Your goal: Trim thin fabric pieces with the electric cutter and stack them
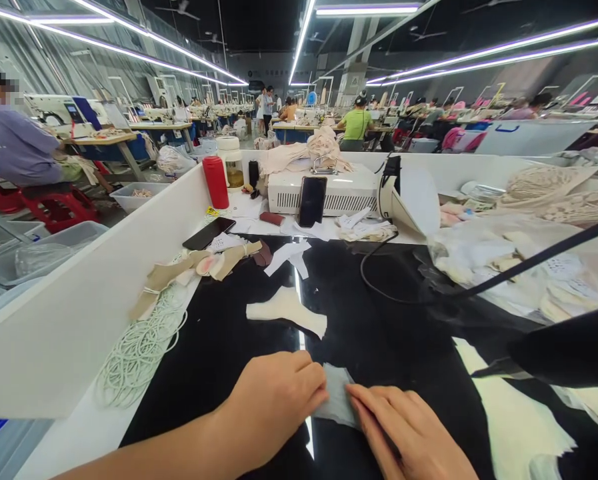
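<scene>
A small piece of thin grey fabric (337, 395) lies on the glossy black tabletop, between my two hands. My left hand (279, 403) is closed at its left edge, thumb and fingers pinched on it. From the right, my right hand (403, 423) grips the other edge with its fingers pressed together. Beyond them lies a cream curved fabric piece (286, 308), flat on the black surface. Larger cream cut pieces (513, 413) rest at the right, partly beneath a dark tapered object (559, 350).
Pale green cord (141, 353) is heaped at the left by the white side wall (103, 273). Two phones, a red bottle (215, 183) and a white vented machine (279, 193) stand farther back. Bagged fabric (529, 267) fills the right. Co-workers sit at sewing tables beyond.
</scene>
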{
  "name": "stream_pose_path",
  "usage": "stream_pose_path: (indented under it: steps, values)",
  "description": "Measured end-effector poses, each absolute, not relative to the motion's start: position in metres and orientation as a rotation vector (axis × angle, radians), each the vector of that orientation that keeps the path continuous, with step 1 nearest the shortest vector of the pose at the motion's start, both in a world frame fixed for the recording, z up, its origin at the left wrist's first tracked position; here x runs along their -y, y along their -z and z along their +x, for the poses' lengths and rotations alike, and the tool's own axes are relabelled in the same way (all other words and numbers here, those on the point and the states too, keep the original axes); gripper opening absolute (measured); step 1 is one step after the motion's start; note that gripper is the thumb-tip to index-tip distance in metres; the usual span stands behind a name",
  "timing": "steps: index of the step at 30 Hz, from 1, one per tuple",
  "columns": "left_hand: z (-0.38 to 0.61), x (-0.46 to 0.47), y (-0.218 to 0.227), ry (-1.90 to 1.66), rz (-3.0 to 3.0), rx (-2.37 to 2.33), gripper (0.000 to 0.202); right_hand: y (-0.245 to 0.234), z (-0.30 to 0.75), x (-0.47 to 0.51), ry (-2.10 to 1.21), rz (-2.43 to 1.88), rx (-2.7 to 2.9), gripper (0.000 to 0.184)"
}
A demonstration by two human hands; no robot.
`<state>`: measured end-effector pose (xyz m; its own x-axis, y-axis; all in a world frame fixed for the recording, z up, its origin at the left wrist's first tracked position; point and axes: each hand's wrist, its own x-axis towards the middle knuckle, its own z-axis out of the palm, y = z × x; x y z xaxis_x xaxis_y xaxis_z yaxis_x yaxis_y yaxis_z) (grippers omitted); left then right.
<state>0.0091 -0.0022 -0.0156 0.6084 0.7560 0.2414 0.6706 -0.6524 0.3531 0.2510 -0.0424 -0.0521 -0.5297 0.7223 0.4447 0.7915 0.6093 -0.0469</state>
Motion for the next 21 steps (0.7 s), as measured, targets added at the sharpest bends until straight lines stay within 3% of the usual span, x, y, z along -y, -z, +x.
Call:
stream_pose_path:
  steps: [21]
  values:
    - [0.008,0.001,0.015,-0.653,2.806,-1.077,0.017,0.068,0.255,0.045,0.289,-1.213,2.506,0.039]
